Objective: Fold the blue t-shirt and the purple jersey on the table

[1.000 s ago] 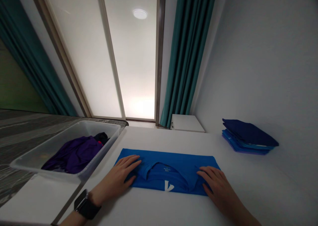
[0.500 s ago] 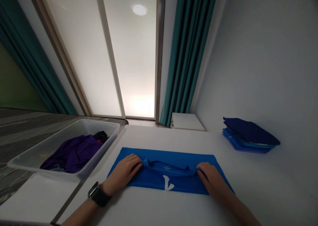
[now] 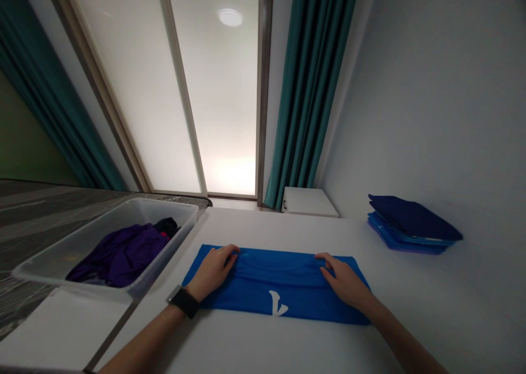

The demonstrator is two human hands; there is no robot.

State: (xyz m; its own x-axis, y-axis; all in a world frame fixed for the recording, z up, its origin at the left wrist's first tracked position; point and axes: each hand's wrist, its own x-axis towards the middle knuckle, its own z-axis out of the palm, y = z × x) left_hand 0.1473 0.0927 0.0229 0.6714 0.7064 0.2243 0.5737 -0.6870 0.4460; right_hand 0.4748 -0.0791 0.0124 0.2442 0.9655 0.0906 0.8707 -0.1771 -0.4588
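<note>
**Blue garment [image 3: 271, 278] lies flat on the white table [image 3: 246, 344], both hands upon it**

Directions are read from the garment's middle, with twelve o'clock at the far side. The garment is spread as a long, low rectangle, its longer edges running roughly from nine to three o'clock. Shallow creases cross the upper part. A white mark [image 3: 278, 303] shows at six o'clock, close to the near edge.

The left hand [image 3: 213, 272] rests on the garment between nine and ten o'clock, fingers curved, with a narrow space between thumb and forefinger. Whether it pinches any fabric cannot be told. A dark watch [image 3: 184, 301] is on that wrist. The right hand [image 3: 341, 279] is at three o'clock, over the garment, thumb and forefinger visibly parted and gripping nothing.

At ten o'clock, beside the table edge, is a translucent bin [image 3: 45, 261]. It contains rumpled purple clothing [image 3: 123, 253] and a smaller dark piece [image 3: 166, 225], with a touch of red between them. At two o'clock is a stack of folded fabric [image 3: 415, 223], dark navy on top and brighter blue layers beneath, its top piece sloping.

A white cabinet [image 3: 310, 201] is noted at one o'clock, beyond the table. A teal curtain [image 3: 314, 89] hangs between twelve and one; pale, lit panels [image 3: 226, 116] are between eleven and twelve.
</note>
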